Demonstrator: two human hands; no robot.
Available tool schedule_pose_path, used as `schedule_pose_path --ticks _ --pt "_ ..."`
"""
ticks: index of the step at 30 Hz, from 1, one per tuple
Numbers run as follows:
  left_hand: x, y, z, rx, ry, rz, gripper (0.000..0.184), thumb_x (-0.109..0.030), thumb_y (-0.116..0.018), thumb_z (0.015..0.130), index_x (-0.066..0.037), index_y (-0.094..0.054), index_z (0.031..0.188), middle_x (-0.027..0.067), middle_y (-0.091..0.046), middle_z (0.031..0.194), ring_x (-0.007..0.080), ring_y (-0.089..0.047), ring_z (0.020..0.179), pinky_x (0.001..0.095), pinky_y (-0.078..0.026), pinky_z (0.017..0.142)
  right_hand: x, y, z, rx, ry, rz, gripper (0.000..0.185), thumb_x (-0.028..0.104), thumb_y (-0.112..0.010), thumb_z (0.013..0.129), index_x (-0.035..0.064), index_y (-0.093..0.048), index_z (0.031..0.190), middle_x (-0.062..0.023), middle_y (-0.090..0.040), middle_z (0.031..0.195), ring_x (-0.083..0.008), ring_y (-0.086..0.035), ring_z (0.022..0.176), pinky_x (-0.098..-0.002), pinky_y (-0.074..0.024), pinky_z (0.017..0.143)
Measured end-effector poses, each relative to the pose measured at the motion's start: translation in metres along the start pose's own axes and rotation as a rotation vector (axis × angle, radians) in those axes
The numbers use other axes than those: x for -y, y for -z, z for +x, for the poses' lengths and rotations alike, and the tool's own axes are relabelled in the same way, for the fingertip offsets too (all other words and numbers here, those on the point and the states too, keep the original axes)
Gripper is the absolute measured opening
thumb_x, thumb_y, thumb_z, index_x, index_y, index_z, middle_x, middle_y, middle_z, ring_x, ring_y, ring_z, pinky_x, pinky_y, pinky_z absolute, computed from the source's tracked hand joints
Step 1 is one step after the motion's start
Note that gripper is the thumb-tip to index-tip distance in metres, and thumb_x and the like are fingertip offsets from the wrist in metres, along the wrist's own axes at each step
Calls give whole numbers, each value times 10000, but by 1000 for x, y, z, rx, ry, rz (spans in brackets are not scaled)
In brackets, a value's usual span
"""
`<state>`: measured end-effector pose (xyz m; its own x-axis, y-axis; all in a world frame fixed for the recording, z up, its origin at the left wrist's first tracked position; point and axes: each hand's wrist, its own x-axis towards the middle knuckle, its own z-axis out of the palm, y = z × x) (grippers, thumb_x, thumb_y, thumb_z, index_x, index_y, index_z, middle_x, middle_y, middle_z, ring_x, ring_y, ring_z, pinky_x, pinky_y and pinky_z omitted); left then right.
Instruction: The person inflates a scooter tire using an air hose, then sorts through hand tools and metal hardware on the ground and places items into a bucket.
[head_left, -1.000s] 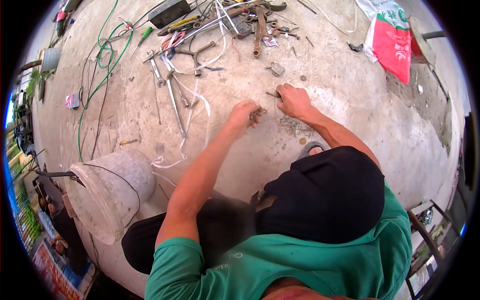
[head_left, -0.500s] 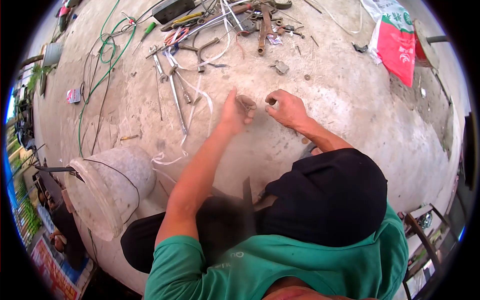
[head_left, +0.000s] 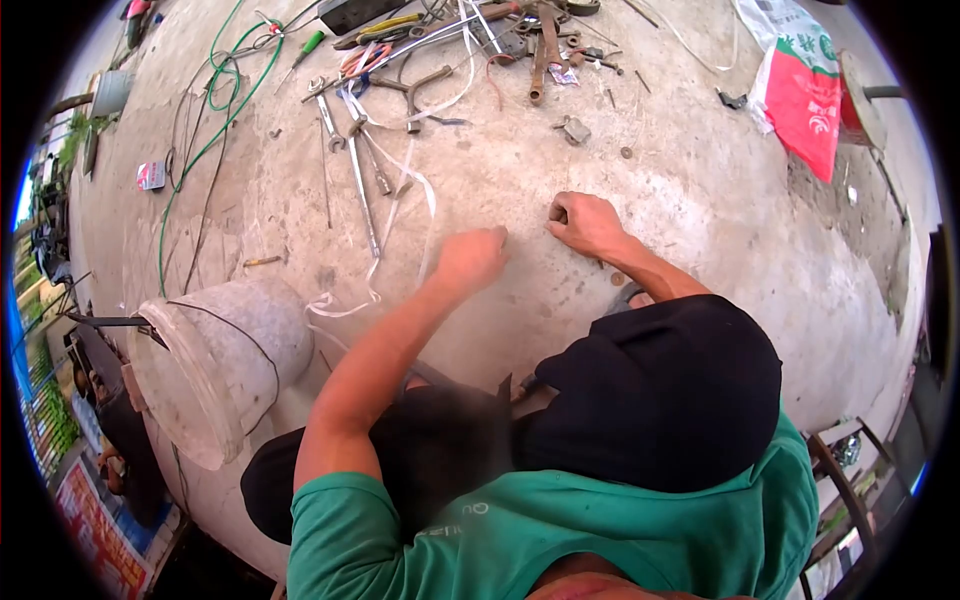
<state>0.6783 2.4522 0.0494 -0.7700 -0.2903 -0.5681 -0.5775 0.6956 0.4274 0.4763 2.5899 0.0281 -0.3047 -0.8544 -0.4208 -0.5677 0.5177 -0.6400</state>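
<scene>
My left hand (head_left: 474, 257) is over the concrete floor (head_left: 480, 340) near the middle of the view, back upward, its fingers curled under and hidden. To its right, my right hand (head_left: 583, 220) is closed with thumb and forefinger curled together; what it holds, if anything, is too small to make out. A small grey metal block (head_left: 573, 130) and a round washer (head_left: 627, 153) lie on the floor beyond my right hand. A long wrench (head_left: 362, 195) lies to the left of my left hand, beside a white strap (head_left: 428, 200).
A dirty white bucket (head_left: 215, 350) lies on its side at the left. Tools and metal parts, with a rusty wrench (head_left: 540, 70), are heaped at the top. A red and white bag (head_left: 800, 100) is at the upper right, a green cable (head_left: 205, 155) at the upper left.
My left hand has turned from fingers partly spread to back upward and moved slightly down. The small thing seen earlier at my right fingertips no longer shows. The view has shifted slightly.
</scene>
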Motion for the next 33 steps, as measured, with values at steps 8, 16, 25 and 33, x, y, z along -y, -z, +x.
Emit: schedule_pose_path --ticks 8,16,25,33 --pt "14 -28 11 12 -29 -71 215 -240 -666 896 -48 -643 990 190 -710 846 369 -701 769 485 -537 676 -7 17 -24 -8 -184 297 213 245 -759 871 49 -730 949 -100 -760 913 -242 -694 742 -369 -549 709" --pt "-23 24 31 394 93 -1598 89 -87 -653 857 -113 -597 922 37 -628 768 139 -580 648 270 -391 517 62 77 -42 150 -162 482 229 241 -791 862 46 -705 942 -46 -725 854 -149 -611 683 -337 -520 674" --pt "-46 3 44 408 191 -1781 248 -315 -579 1010 -102 -612 887 58 -616 789 155 -543 607 273 -332 439 40 80 -57 -34 -196 199 265 296 -757 883 46 -726 966 -121 -735 892 -320 -707 807 -417 -560 773" --pt "-43 -14 46 329 335 -1423 292 -343 -630 1007 -89 -621 862 38 -626 783 142 -567 618 289 -368 463 -32 12 -70 141 -259 -293 330 395 -711 887 75 -753 958 -170 -742 897 -388 -711 852 -458 -562 776"
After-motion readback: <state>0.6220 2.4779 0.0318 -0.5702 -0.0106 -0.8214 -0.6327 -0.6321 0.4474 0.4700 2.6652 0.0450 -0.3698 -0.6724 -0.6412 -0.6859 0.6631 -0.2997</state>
